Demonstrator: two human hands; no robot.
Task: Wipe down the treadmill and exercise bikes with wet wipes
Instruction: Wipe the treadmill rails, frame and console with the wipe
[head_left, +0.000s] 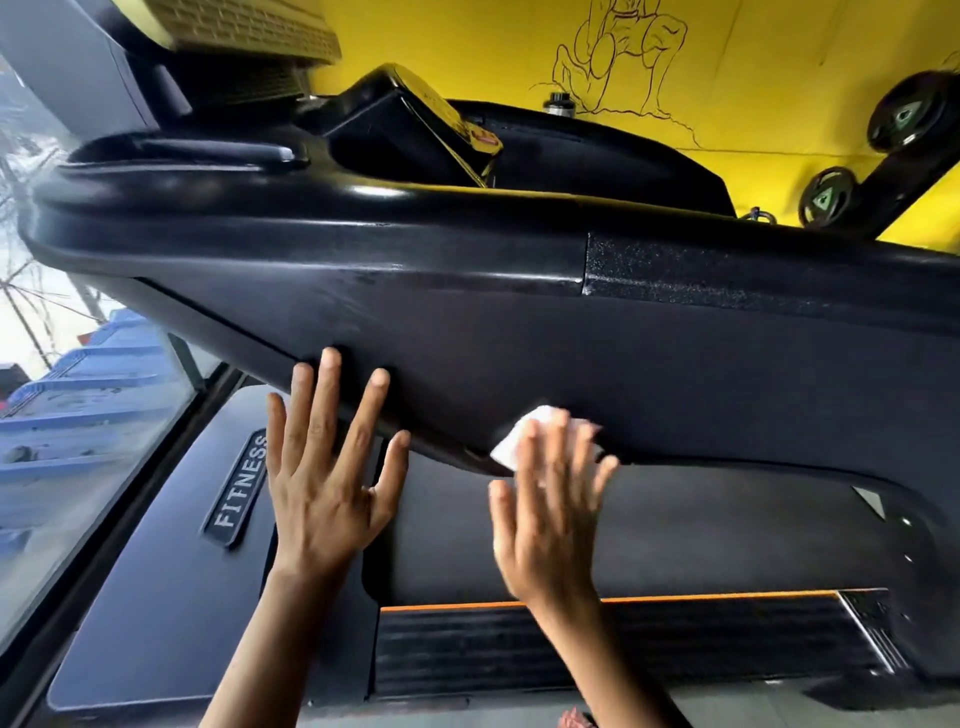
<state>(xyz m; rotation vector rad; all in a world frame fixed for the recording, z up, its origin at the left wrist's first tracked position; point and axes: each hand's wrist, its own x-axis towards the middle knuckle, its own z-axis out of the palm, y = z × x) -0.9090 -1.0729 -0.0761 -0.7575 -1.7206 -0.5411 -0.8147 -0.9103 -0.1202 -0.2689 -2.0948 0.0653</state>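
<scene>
Wipe: one, under right hand | left hand: flat on treadmill console

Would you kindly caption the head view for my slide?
Right hand presses white wet wipe against black treadmill console; left hand rests flat alongside.

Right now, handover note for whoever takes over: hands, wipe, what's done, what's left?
Left hand: open, fingers spread, fingertips at the lower edge of the treadmill console.
Right hand: open, straight fingers pressing the wet wipe flat on the console's lower edge; blurred with motion.
Done: wiping of the console's front panel is under way; how much is covered cannot be told.
Left: the rest of the console, the belt area below, then the exercise bikes, which are not in view.
</scene>
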